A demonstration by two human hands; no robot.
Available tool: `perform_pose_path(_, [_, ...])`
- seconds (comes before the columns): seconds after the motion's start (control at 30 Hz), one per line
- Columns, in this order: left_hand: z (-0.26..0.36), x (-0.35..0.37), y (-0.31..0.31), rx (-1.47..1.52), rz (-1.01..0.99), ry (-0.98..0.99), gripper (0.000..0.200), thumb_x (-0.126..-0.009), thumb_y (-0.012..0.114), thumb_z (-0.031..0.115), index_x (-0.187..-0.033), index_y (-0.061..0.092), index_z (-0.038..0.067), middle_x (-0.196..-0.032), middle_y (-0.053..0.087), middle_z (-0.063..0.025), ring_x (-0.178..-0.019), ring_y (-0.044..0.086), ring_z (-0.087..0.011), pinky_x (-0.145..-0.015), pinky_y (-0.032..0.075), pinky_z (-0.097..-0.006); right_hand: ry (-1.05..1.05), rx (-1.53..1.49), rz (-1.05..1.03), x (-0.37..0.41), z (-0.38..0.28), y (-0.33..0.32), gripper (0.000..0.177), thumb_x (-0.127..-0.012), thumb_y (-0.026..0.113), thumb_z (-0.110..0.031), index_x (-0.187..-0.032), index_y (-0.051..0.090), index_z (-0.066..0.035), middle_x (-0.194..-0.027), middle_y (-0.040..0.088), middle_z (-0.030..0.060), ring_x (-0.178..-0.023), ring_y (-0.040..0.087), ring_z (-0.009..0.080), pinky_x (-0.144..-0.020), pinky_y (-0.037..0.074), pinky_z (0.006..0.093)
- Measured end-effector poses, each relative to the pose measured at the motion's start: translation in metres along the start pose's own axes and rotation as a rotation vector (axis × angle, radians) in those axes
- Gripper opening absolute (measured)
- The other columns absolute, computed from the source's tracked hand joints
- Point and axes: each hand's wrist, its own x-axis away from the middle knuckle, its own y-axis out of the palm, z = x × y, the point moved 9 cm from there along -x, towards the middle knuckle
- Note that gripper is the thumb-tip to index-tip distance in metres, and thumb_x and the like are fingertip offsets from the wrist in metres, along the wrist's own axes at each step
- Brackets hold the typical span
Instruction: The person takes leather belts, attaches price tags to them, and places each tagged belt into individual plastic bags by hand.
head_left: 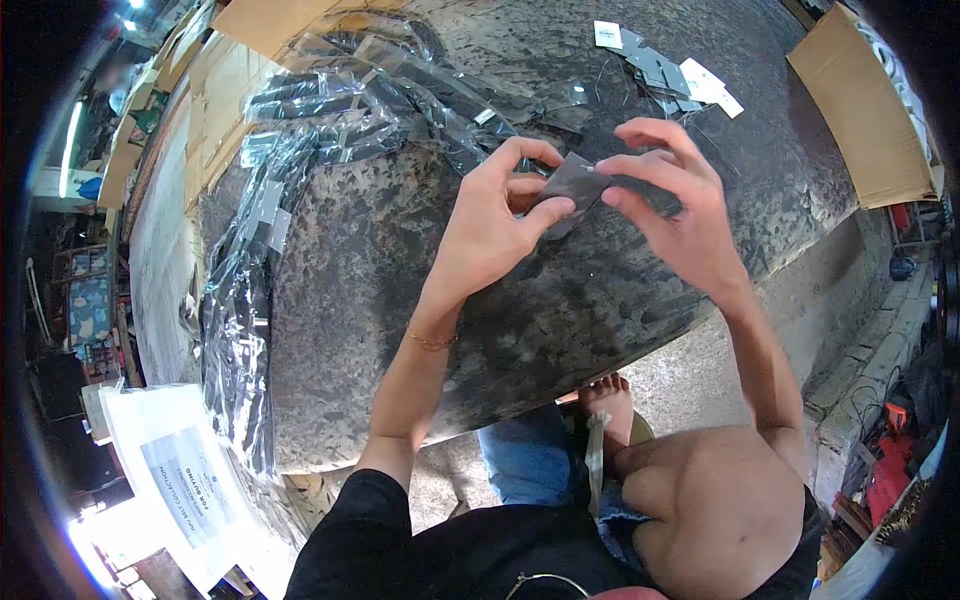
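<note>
My left hand point(500, 215) pinches a small dark grey tag point(577, 182) between thumb and fingers, above the mottled dark table point(400, 300). My right hand point(675, 190) is at the tag's right corner, its thumb and index finger pressed close together there; a thin string may be between them, too small to tell. Beyond the hands lies a pile of clear plastic sleeves with black items inside point(360, 95). Several grey and white tags point(655, 72) with thin black strings are spread at the upper right of the table.
More sleeved black items point(240, 350) run down the table's left side. An open cardboard box point(860, 110) stands at the upper right. A white printed sack or sheet point(185, 485) is at the lower left, and red items point(888, 480) lie at the far right.
</note>
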Motion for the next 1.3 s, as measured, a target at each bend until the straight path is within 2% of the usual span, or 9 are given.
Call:
perform_pose_path(0.3, [0.003, 0.001, 0.004, -0.021, -0.003, 0.031, 0.038, -0.082, 0.063, -0.007, -0.117, 0.051, 0.003, -0.091, 0.069, -0.0091, -0.084, 0.064, -0.0099, -0.073, 0.05, -0.0223, 0.088, -0.105, -0.124, 0.006, 0.001, 0.022, 0.023, -0.075, 0.075, -0.007, -0.097, 0.07, -0.009, -0.127, 0.051, 0.0137, -0.114, 0.054, 0.0298, -0.091, 0.047, 0.038])
perform_pose_path(0.63, [0.005, 0.002, 0.009, -0.078, 0.029, 0.064, 0.032, -0.087, 0.061, -0.003, -0.117, 0.053, 0.005, -0.095, 0.069, -0.0064, -0.074, 0.054, -0.0028, -0.061, 0.041, -0.0185, 0.213, -0.154, 0.021, 0.013, 0.025, 0.02, 0.018, -0.075, 0.071, -0.001, -0.092, 0.066, -0.005, -0.117, 0.058, 0.0132, -0.11, 0.058, 0.0286, -0.091, 0.046, 0.0356])
perform_pose_path(0.73, [0.001, 0.002, 0.01, -0.111, 0.053, 0.056, 0.031, -0.087, 0.06, -0.004, -0.116, 0.054, 0.004, -0.097, 0.069, -0.0076, -0.08, 0.057, -0.0041, -0.067, 0.044, -0.0192, 0.283, -0.242, 0.049, 0.019, 0.031, 0.025, 0.017, -0.077, 0.068, 0.002, -0.092, 0.064, -0.003, -0.115, 0.06, 0.0128, -0.108, 0.059, 0.0293, -0.089, 0.047, 0.0355])
perform_pose_path(0.93, [-0.003, 0.002, 0.008, -0.06, 0.096, 0.046, 0.028, -0.085, 0.062, -0.005, -0.112, 0.057, 0.002, -0.099, 0.068, -0.0104, -0.092, 0.063, -0.0111, -0.081, 0.05, -0.0235, 0.088, -0.025, 0.032, 0.016, 0.01, 0.023, 0.017, -0.08, 0.066, 0.0, -0.096, 0.061, -0.004, -0.116, 0.059, 0.0159, -0.108, 0.058, 0.0343, -0.089, 0.047, 0.0383])
perform_pose_path(1.03, [-0.004, 0.001, 0.008, -0.001, 0.08, 0.043, 0.027, -0.084, 0.063, -0.006, -0.11, 0.058, 0.001, -0.1, 0.068, -0.0116, -0.092, 0.064, -0.0126, -0.081, 0.051, -0.0244, 0.116, -0.009, 0.036, 0.016, 0.005, 0.026, 0.02, -0.082, 0.068, -0.006, -0.1, 0.059, -0.001, -0.117, 0.058, 0.0188, -0.109, 0.058, 0.0329, -0.088, 0.048, 0.0383])
perform_pose_path(1.1, [0.002, 0.001, 0.007, 0.048, 0.095, 0.081, 0.034, -0.082, 0.064, -0.008, -0.114, 0.053, 0.001, -0.097, 0.067, -0.0104, -0.091, 0.064, -0.0132, -0.08, 0.052, -0.0246, 0.579, -0.433, 0.142, 0.033, 0.044, 0.037, 0.028, -0.084, 0.07, -0.012, -0.104, 0.058, 0.002, -0.113, 0.06, 0.0161, -0.106, 0.059, 0.0257, -0.087, 0.049, 0.0356])
perform_pose_path(1.13, [0.002, 0.001, 0.01, 0.046, 0.094, 0.082, 0.034, -0.082, 0.064, -0.008, -0.114, 0.053, 0.001, -0.097, 0.067, -0.0104, -0.091, 0.064, -0.0132, -0.08, 0.052, -0.0246, 0.578, -0.433, 0.144, 0.033, 0.047, 0.034, 0.028, -0.084, 0.07, -0.012, -0.104, 0.058, 0.002, -0.113, 0.06, 0.0161, -0.106, 0.059, 0.0257, -0.087, 0.049, 0.0356])
perform_pose_path(1.2, [0.008, 0.004, 0.006, 0.18, 0.188, 0.19, 0.043, -0.081, 0.064, -0.011, -0.118, 0.047, 0.004, -0.101, 0.063, -0.0107, -0.089, 0.064, -0.0133, -0.078, 0.052, -0.025, 0.725, -0.796, -0.19, 0.04, 0.054, 0.063, 0.032, -0.084, 0.071, -0.014, -0.107, 0.058, 0.005, -0.107, 0.063, 0.009, -0.1, 0.059, 0.0156, -0.085, 0.049, 0.0309])
perform_pose_path(1.3, [0.005, 0.005, 0.007, 0.088, 0.194, 0.194, 0.051, -0.078, 0.068, -0.009, -0.12, 0.043, 0.006, -0.109, 0.058, -0.0111, -0.092, 0.063, -0.0145, -0.08, 0.051, -0.0281, 0.608, -0.846, -0.193, 0.026, 0.048, 0.06, 0.028, -0.085, 0.07, -0.011, -0.108, 0.06, 0.002, -0.101, 0.065, 0.0045, -0.095, 0.06, 0.0117, -0.083, 0.048, 0.0276])
